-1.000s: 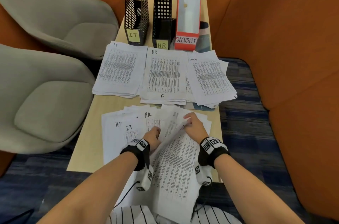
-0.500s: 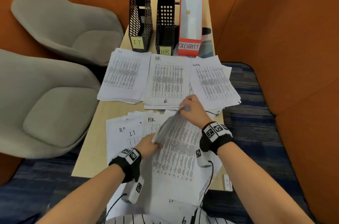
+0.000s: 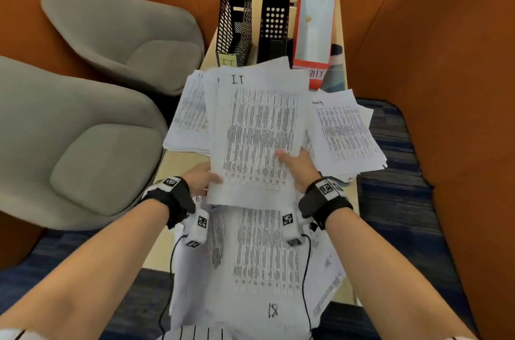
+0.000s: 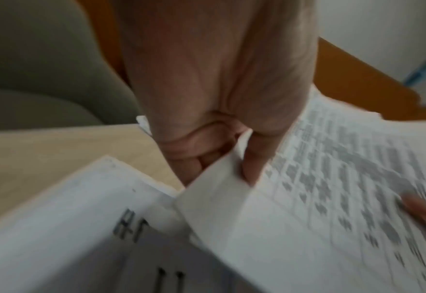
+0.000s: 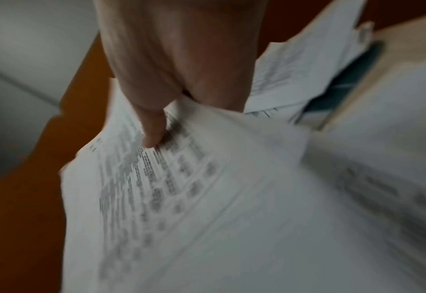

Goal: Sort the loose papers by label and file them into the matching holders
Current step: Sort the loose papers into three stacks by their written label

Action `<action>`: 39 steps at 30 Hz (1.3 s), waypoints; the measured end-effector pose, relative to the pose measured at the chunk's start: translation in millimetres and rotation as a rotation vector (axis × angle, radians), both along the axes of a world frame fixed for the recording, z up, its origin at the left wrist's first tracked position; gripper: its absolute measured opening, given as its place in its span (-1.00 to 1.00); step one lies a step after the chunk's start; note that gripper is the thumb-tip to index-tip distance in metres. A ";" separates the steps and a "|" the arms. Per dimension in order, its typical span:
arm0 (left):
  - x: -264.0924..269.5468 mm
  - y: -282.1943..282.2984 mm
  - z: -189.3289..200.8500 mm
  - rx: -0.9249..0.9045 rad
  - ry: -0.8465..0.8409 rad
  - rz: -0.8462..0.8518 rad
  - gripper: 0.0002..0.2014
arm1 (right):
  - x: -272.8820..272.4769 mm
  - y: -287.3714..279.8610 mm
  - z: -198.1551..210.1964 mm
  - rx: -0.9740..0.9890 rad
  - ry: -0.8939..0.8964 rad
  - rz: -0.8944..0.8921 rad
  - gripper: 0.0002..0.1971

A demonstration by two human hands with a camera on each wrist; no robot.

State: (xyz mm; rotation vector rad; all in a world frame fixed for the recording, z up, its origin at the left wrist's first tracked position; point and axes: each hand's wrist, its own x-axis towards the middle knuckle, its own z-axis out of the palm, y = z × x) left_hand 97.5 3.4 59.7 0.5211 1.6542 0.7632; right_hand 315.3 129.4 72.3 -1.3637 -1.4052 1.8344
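A white printed sheet hand-marked "IT" [image 3: 259,133] is held up over the light wooden table [image 3: 181,161] by both hands. I see the left hand [image 3: 199,178] pinching its lower left corner, thumb on the printed face and curled fingers [image 4: 194,158] behind, and the right hand [image 3: 299,165] pinching the lower right edge, thumb [image 5: 151,126] pressed on the text (the wrist views are blurred). The sheet hangs at the middle of the head view, above the sorted stacks and covering the middle one.

At 11 o'clock from it lies the white IT stack [image 3: 189,114]; at 3 o'clock, the white stack marked "Security" [image 3: 345,133]. Beyond, at 12 o'clock, three holders stand side by side: the tall black mesh holder with a yellow "IT" note [image 3: 234,13], the shorter black perforated holder [image 3: 274,24] whose label the sheet hides, and the white-and-red cardboard holder [image 3: 316,22] with part of its label showing.

At 6 o'clock, loose unsorted white papers [image 3: 264,256] spread over the near table edge. Two grey upholstered chairs [image 3: 83,144] sit at 9 o'clock.
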 end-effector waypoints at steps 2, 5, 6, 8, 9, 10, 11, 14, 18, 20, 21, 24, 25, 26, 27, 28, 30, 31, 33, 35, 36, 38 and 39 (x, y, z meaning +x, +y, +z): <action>-27.0 3.7 -14.3 0.004 0.265 -0.018 -0.64 | -11.2 7.9 -2.5 0.009 -0.127 0.235 -0.51; -70.3 16.7 -20.9 -0.108 0.664 0.055 -0.59 | -16.7 10.3 -19.9 0.164 -0.597 0.662 -0.22; -84.0 21.8 -21.2 -0.174 0.733 0.058 -0.60 | -16.1 7.9 -27.9 0.236 -0.752 0.763 -0.15; -108.3 34.1 -18.0 -0.275 0.803 0.025 -0.65 | -17.5 -1.6 -45.8 0.246 -0.869 0.883 0.02; -119.6 40.5 -17.7 -0.299 0.801 0.006 -0.66 | -19.1 -8.3 -53.8 0.250 -0.887 0.906 0.09; -128.0 46.7 -16.1 -0.319 0.786 -0.001 -0.67 | -20.6 -14.1 -62.9 0.275 -0.923 0.909 0.12; -137.2 53.4 -18.2 -0.329 0.781 -0.001 -0.67 | -22.2 -18.7 -68.1 0.319 -0.966 0.900 0.11; -152.2 70.1 -18.8 -0.365 0.787 0.014 -0.68 | -24.4 -23.3 -75.7 0.404 -1.026 0.848 -0.02; -162.7 90.8 -27.1 -0.368 0.763 -0.023 -0.57 | -26.7 -22.6 -83.5 0.418 -1.038 0.821 -0.02; -166.1 98.1 -31.2 -0.370 0.775 -0.053 -0.58 | -27.4 -22.3 -86.1 0.409 -1.026 0.806 -0.01; -165.1 100.2 -31.8 -0.344 0.790 -0.052 -0.57 | -27.5 -22.6 -85.7 0.409 -1.027 0.809 -0.01; -144.8 102.2 -28.3 -0.228 0.993 -0.017 -0.47 | -26.6 -21.0 -86.6 0.402 -1.053 0.874 0.01; -133.0 102.6 -24.0 -0.159 1.024 -0.080 -0.46 | -27.0 -20.7 -85.1 0.400 -1.053 0.885 0.02; -116.3 100.9 -17.4 -0.084 0.991 -0.159 -0.48 | -27.2 -20.1 -84.2 0.410 -1.046 0.877 0.02; -102.2 98.5 -18.1 -0.013 0.925 -0.261 -0.54 | -27.4 -20.3 -83.1 0.422 -1.037 0.873 0.00; -84.0 91.8 -15.2 0.013 0.847 -0.373 -0.63 | -26.7 -20.8 -82.2 0.438 -1.027 0.877 -0.02; -50.0 71.2 -17.1 -0.034 0.660 -0.556 -0.79 | -22.5 -22.9 -80.1 0.448 -1.006 0.899 -0.10; -34.7 58.6 -19.3 -0.082 0.563 -0.648 -0.80 | -18.7 -24.0 -78.1 0.444 -0.967 0.888 -0.22; -8.9 30.7 -24.4 -0.204 0.430 -0.775 -0.74 | -4.8 -24.5 -77.4 0.441 -0.804 0.835 -0.60; 9.2 7.7 -33.9 -0.230 0.433 -0.843 -0.71 | 16.0 -26.3 -78.6 0.469 -0.657 0.774 -0.83; 17.1 -1.5 -39.3 -0.208 0.466 -0.842 -0.71 | 26.8 -28.1 -81.9 0.476 -0.588 0.720 -0.80; 33.6 -16.8 -48.6 -0.146 0.450 -0.741 -0.70 | 48.0 -35.7 -83.0 0.501 -0.480 0.656 -0.70; 42.3 -22.6 -51.9 -0.118 0.400 -0.676 -0.68 | 57.0 -41.1 -80.9 0.476 -0.480 0.630 -0.65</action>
